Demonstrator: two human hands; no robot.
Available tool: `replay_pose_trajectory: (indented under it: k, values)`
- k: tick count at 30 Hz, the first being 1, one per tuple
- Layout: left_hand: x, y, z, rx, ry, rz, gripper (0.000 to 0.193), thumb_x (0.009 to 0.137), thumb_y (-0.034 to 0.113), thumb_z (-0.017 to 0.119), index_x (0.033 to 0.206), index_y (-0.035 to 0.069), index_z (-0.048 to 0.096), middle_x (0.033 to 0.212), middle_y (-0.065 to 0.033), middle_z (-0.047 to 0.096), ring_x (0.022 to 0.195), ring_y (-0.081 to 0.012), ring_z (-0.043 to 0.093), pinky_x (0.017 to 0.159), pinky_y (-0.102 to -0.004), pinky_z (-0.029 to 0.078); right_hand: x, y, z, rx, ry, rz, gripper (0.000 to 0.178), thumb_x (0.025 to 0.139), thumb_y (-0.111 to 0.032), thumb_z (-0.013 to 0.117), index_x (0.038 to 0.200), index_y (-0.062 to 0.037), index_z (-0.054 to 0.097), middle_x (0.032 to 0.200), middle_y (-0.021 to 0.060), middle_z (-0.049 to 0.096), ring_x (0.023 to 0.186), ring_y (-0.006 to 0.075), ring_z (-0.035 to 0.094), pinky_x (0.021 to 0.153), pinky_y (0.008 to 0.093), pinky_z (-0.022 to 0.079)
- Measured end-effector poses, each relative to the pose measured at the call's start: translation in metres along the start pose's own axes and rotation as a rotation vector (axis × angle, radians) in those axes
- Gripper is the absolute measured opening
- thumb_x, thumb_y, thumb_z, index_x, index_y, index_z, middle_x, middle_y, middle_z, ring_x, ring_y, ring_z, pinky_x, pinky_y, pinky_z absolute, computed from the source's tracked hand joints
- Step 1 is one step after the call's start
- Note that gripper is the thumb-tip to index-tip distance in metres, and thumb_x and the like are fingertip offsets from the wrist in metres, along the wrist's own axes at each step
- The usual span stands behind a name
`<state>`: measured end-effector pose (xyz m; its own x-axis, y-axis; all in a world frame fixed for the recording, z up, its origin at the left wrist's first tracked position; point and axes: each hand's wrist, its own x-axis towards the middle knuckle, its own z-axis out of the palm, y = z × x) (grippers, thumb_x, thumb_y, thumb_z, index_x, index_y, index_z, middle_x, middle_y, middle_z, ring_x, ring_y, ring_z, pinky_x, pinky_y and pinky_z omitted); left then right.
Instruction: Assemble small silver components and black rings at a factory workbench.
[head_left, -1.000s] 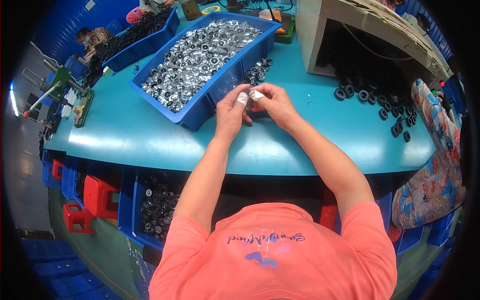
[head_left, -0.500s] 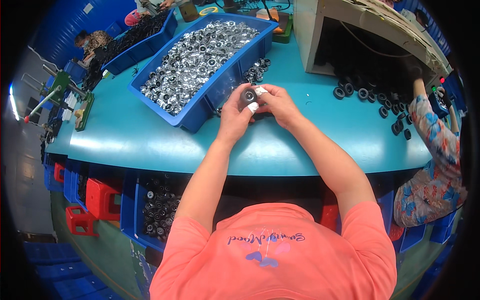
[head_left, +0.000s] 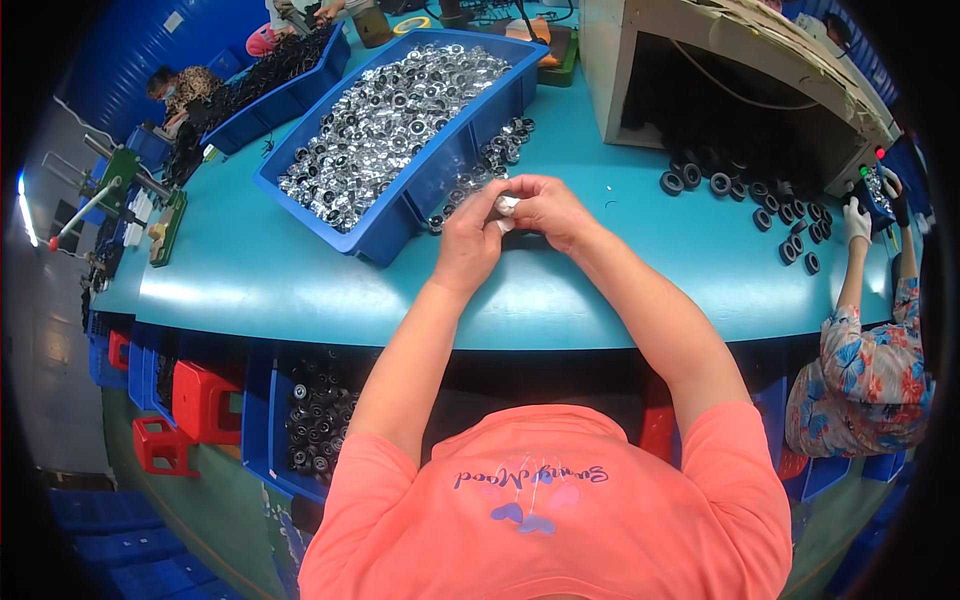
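My left hand (head_left: 468, 245) and my right hand (head_left: 552, 212) meet above the table, fingers closed together. Between them is a small black wheel, now almost wholly covered by the fingers. White wraps cover some of my fingertips. Just beyond my hands, silver wheel hubs (head_left: 497, 150) lie loose along the side of a blue bin (head_left: 400, 222). That bin holds a heap of the same shiny silver hubs (head_left: 375, 130) with dark centres.
Black rubber rings (head_left: 720, 184) lie on the turquoise table (head_left: 640, 285) before a pale box (head_left: 612, 80). At right, a co-worker's gloved hand (head_left: 857, 222) rests near the table. A green hand press (head_left: 122, 165) stands left. Below the edge, a bin holds black wheels (head_left: 318, 420) beside red stools (head_left: 205, 400).
The wheel's face showed between my fingers before; my hands have turned and closed over it. The co-worker's arm at right has drawn back from the pale box.
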<state>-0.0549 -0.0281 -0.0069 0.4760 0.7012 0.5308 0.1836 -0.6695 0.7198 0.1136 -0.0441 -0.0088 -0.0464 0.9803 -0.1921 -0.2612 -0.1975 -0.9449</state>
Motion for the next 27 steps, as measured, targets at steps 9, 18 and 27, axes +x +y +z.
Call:
replay_pose_trajectory:
  k: [9,18,27]
  values:
    - [0.006,0.015,-0.007,-0.593,-0.019,-0.376,0.047,0.089,0.001,0.067,0.135,0.005,0.057,0.108,-0.0026,0.068,0.093,-0.0108,0.066,0.065,-0.0235,0.056,-0.010,-0.016,-0.002,0.230,-0.132,-0.034,0.039,0.090,-0.008,0.067,0.128,-0.0019,0.060,0.109,0.0077,0.067,0.092,0.0144,0.067,0.079,0.0286,0.058]
    - [0.006,0.011,-0.007,-0.574,0.015,-0.372,0.050,0.088,0.000,0.070,0.136,0.003,0.056,0.107,-0.0025,0.068,0.091,-0.0098,0.066,0.063,-0.0226,0.055,-0.011,-0.016,0.000,0.140,-0.058,-0.039,0.038,0.092,-0.008,0.064,0.130,-0.0040,0.058,0.101,0.0043,0.066,0.082,0.0096,0.063,0.074,0.0249,0.055]
    - [0.004,0.015,-0.006,-0.467,0.025,-0.336,0.045,0.086,-0.001,0.070,0.130,0.007,0.062,0.104,-0.0005,0.068,0.087,-0.0087,0.064,0.067,-0.0231,0.054,-0.002,-0.005,-0.001,0.098,-0.049,-0.025,0.030,0.096,-0.005,0.056,0.126,-0.0063,0.058,0.086,-0.0010,0.060,0.069,0.0062,0.055,0.059,0.0227,0.048]
